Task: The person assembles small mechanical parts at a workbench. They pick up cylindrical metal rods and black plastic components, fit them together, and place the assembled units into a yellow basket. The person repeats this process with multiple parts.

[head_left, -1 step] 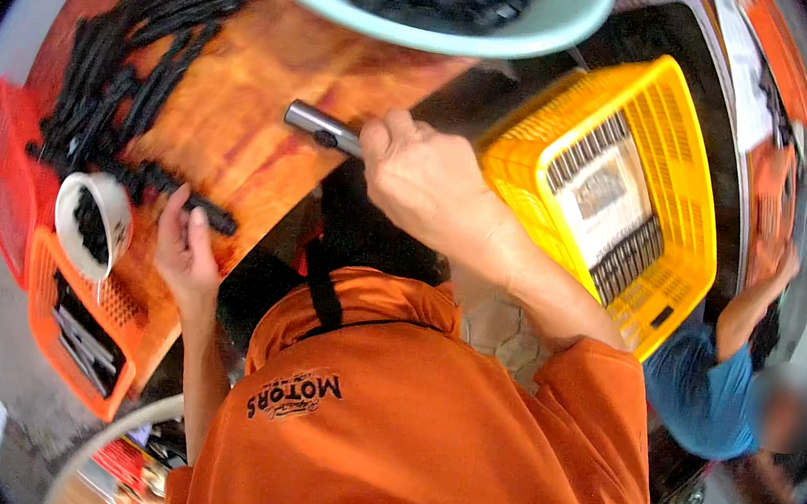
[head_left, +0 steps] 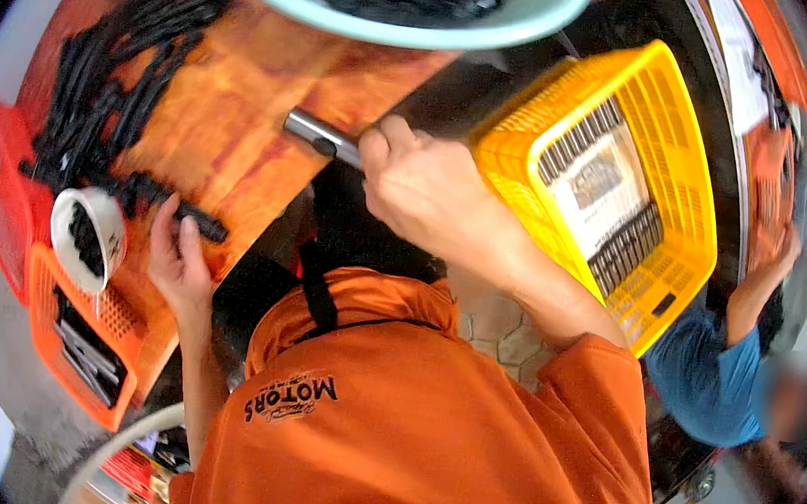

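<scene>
My right hand (head_left: 422, 186) is closed around a silver cylindrical metal tool (head_left: 322, 136), whose dark-spotted end sticks out to the left over the table edge. My left hand (head_left: 178, 263) is at the front edge of the orange-topped table (head_left: 275, 65), its fingers gripping a short, knobbly black rod (head_left: 209, 226). Beyond it lies a loose pile of similar black rods (head_left: 115, 101). A white cup (head_left: 121, 236) with small black pieces inside stands tilted by my left hand. At the far edge, a pale blue basin (head_left: 370, 28) holds many small black pieces.
A yellow plastic crate (head_left: 697, 202) with cardboard and rows of dark parts stands tilted to my right. An orange basket (head_left: 39, 308) with dark strips and a red bin (head_left: 4, 183) are at the left. A co-worker in a blue shirt (head_left: 706, 375) sits at the right.
The whole view has shifted slightly, moving the basin and crate a little up and left. Both hands keep the same hold.
</scene>
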A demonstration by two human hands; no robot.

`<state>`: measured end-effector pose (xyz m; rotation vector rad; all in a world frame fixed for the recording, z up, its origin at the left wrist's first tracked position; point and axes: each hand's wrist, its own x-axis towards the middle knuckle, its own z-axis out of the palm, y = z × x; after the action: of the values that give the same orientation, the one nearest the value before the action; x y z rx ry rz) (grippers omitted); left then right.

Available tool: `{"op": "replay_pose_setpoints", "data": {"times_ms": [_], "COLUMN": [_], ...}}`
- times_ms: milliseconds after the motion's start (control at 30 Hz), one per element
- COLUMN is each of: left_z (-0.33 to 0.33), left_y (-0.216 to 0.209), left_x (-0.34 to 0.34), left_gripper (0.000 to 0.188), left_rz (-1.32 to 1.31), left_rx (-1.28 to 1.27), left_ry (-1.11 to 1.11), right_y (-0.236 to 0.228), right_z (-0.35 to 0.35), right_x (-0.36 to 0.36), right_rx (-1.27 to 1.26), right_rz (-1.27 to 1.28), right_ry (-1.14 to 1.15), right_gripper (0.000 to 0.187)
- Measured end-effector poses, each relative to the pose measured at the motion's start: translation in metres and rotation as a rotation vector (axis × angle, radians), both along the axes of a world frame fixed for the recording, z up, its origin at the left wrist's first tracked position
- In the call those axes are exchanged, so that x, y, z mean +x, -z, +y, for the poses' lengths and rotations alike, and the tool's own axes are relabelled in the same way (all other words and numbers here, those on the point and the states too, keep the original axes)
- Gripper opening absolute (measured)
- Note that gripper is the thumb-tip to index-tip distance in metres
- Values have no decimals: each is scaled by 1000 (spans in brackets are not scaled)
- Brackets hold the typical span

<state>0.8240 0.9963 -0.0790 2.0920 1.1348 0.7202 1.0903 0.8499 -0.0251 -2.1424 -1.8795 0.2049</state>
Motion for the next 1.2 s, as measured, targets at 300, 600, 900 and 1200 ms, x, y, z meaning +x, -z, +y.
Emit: {"op": "replay_pose_setpoints", "data": {"times_ms": [300, 600, 900, 1200], "left_z": [2, 10, 13, 1], "left_y": [3, 1, 7, 2], "left_x": [-13, -4, -10, 6], "left_gripper": [32, 34, 33, 33], "left_rz": [33, 218, 193, 176], "left_rx": [-182, -33, -18, 29], "left_ry": [-145, -106, -100, -125], "right_y": [-22, 182, 243, 263], "right_z": [-166, -256, -232, -233], "right_x": [104, 152, 145, 140], "right_rx": [-160, -403, -488, -577], "right_rz": [583, 321, 323, 179], "right_ry": [868, 455, 278, 180], "right_gripper": [34, 24, 28, 24]}}
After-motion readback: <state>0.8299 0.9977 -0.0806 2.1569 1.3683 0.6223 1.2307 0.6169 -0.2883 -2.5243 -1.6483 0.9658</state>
